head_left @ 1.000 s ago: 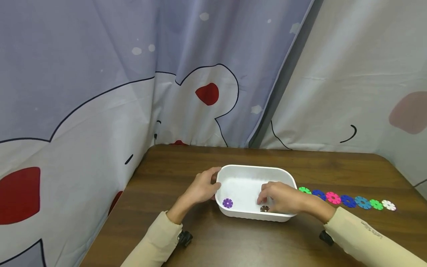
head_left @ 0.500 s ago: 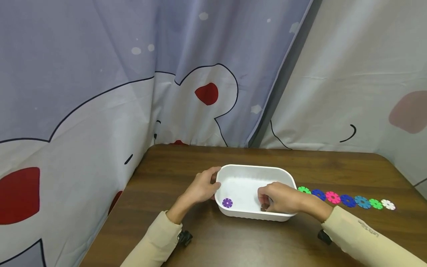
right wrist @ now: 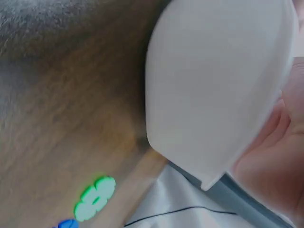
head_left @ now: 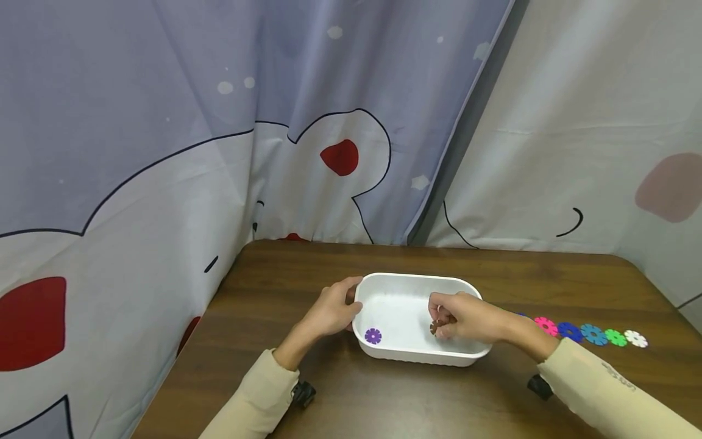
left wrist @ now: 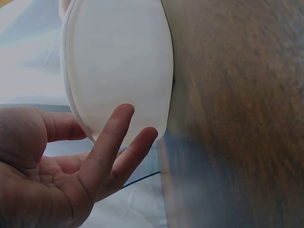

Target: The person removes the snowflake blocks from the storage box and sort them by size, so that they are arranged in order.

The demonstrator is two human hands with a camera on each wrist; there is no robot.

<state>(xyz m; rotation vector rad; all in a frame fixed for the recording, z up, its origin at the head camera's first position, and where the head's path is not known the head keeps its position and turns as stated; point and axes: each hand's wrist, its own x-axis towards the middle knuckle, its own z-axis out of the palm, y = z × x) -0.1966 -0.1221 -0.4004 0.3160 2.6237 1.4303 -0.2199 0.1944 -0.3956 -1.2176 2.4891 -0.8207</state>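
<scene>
Brown slotted disc [head_left: 434,328], pinched by the thumb and fingers of the right hand [head_left: 466,317] and tilted within the white oblong tub [head_left: 406,354]; one second ago it lay flat beside the front wall, whereas it now stands turned in the grip, nearer the tub's middle and seemingly raised from the floor; the pick-up therefore appears to have succeeded; the purple slotted disc [head_left: 373,336] is the only other piece seen inside, flat toward the front left corner; the left hand [head_left: 329,310], all but unmoved over the same interval, grips the tub's left end, thumb at the rim and two fingers laid along the outer wall, so the tub appears well steadied. Edges and room: the rim encloses the brown slotted disc on every side, and the right wrist crosses it at the right end; outside that end a row lies on the wooden table [head_left: 384,405]: near green disc [right wrist: 95,198], shown by the right wrist view; first blue disc [head_left: 523,315], mostly hidden from the head view; then pink disc [head_left: 546,326], second blue disc [head_left: 570,331], light-blue disc [head_left: 595,334], far green disc [head_left: 616,338] and white disc [head_left: 636,339]; a low sweep of the right sleeve [head_left: 603,390] might disturb these; freer room lies before the tub, between the sleeves; behind it, a strip of wood ends at the printed curtain [head_left: 318,61].
</scene>
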